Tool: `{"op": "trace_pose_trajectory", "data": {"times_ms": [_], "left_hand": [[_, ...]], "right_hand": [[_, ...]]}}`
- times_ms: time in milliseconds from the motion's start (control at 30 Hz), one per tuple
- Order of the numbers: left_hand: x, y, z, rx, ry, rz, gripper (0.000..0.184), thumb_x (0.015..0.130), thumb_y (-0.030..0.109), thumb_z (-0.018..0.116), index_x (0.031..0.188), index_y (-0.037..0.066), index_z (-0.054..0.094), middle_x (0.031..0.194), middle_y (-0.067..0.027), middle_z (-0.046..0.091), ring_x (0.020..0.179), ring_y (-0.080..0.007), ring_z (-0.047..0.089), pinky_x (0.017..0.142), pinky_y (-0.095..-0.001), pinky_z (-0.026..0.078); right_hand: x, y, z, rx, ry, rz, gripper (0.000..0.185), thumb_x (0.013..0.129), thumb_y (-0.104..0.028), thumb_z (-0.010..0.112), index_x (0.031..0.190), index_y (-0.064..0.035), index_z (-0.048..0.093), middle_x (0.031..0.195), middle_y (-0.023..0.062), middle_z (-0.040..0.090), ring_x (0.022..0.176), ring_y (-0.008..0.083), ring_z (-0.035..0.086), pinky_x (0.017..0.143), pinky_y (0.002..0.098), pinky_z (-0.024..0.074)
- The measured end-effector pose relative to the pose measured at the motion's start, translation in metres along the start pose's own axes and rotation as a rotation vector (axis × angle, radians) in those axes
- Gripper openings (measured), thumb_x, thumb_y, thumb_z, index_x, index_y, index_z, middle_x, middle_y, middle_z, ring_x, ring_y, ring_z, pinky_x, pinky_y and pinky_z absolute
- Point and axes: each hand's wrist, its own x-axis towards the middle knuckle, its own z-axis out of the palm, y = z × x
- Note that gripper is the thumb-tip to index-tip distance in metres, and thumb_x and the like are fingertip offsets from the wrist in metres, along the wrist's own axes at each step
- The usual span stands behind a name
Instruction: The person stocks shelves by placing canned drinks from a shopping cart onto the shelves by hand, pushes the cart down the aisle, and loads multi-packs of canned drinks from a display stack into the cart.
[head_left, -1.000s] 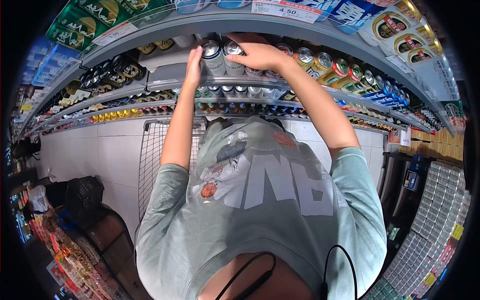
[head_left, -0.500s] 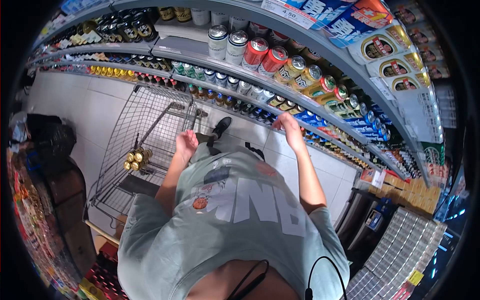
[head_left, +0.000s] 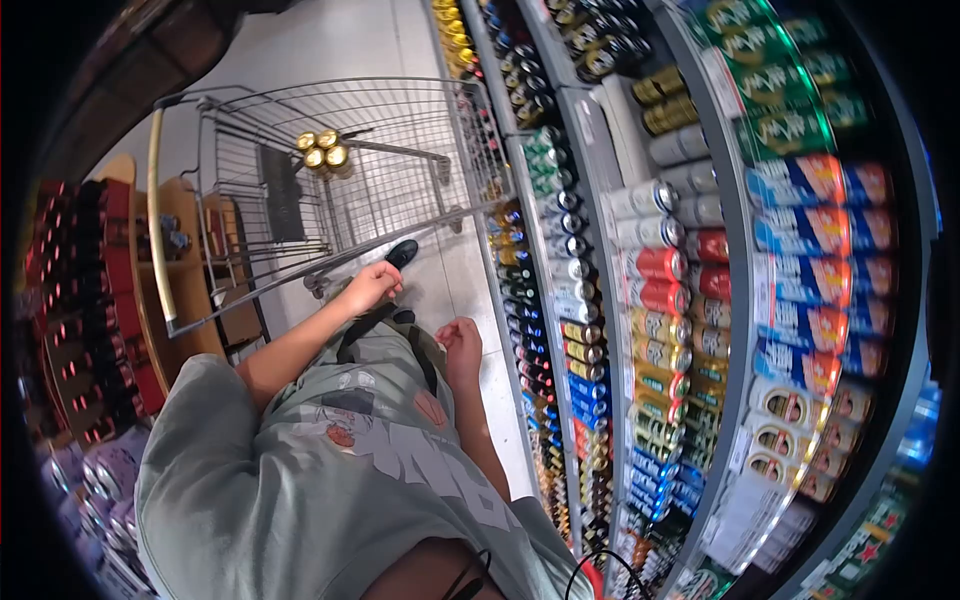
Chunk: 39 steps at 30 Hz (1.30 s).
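My left hand [head_left: 372,286] hangs in front of my body, close to the near side of the shopping cart [head_left: 345,255], with its fingers loosely curled. To its right and lower in the head view, my right hand [head_left: 460,345] is also loosely curled in front of my shirt. No object shows in either hand. Several gold-topped cans [head_left: 322,150] stand together inside the wire cart. On the shelf at the right, white cans [head_left: 645,200] stand beside red cans [head_left: 655,264], apart from both hands.
Shelves of cans and bottles [head_left: 570,270] run down the right side. Blue and white packs [head_left: 800,270] and green packs [head_left: 770,80] fill an upper shelf. At the left is a display of dark bottles [head_left: 100,300] in red packaging. A shoe [head_left: 402,253] shows below the cart's side.
My hands have left the white cans on the shelf and come down in front of my body. The view has turned, bringing the cart to the upper middle and the shelves to the right.
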Motion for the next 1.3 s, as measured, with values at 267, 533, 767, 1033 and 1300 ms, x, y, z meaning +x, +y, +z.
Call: {"op": "trace_pose_trajectory", "data": {"times_ms": [267,533,767,1033,1300], "left_hand": [[0.064,0.020,-0.130,-0.384,0.664,-0.128,0.018,0.090,0.013,0.058,0.107,0.010,0.054,0.100,-0.0042,0.062,0.081,-0.0115,0.060,0.066,-0.0254,0.050],[0.181,-0.013,-0.265,0.136,1.013,-0.242,0.082,0.078,0.026,0.074,0.142,-0.003,0.034,0.140,-0.0254,0.043,0.131,-0.0379,0.043,0.109,-0.0420,0.038],[0.272,-0.099,-0.323,-0.079,1.055,0.001,0.108,0.065,0.030,0.088,0.143,-0.012,0.026,0.140,-0.0280,0.042,0.132,-0.0341,0.043,0.110,-0.0406,0.037],[0.274,-0.043,-0.303,-0.400,1.154,-0.092,0.083,0.077,0.029,0.084,0.137,-0.004,0.038,0.129,-0.0183,0.054,0.117,-0.0239,0.055,0.099,-0.0339,0.044],[0.277,-0.021,-0.301,-0.338,1.196,-0.294,0.079,0.069,0.018,0.079,0.136,-0.002,0.041,0.133,-0.0212,0.052,0.121,-0.0338,0.054,0.104,-0.0394,0.042]], "right_hand": [[0.084,-0.029,0.103,-0.628,-0.381,0.195,0.017,0.097,-0.009,0.054,0.113,-0.0018,0.056,0.094,0.0061,0.064,0.089,0.0129,0.062,0.080,0.0260,0.0485],[0.252,0.032,0.199,-1.054,-0.409,0.057,0.039,0.086,-0.009,0.068,0.121,-0.0016,0.052,0.114,0.0123,0.063,0.107,0.0223,0.061,0.090,0.0331,0.0487],[0.411,0.115,0.278,-1.612,-0.435,-0.018,0.067,0.075,-0.013,0.077,0.134,-0.0039,0.047,0.136,0.0196,0.051,0.126,0.0350,0.051,0.101,0.0430,0.0460],[0.448,0.192,0.322,-1.692,-0.352,0.210,0.087,0.069,-0.016,0.082,0.142,-0.0185,0.033,0.139,0.0130,0.046,0.129,0.0336,0.048,0.097,0.0468,0.0489],[0.449,0.198,0.320,-1.570,-0.120,0.115,0.065,0.069,-0.015,0.082,0.125,-0.0135,0.051,0.126,0.0143,0.056,0.115,0.0347,0.057,0.093,0.0447,0.0503]]}}
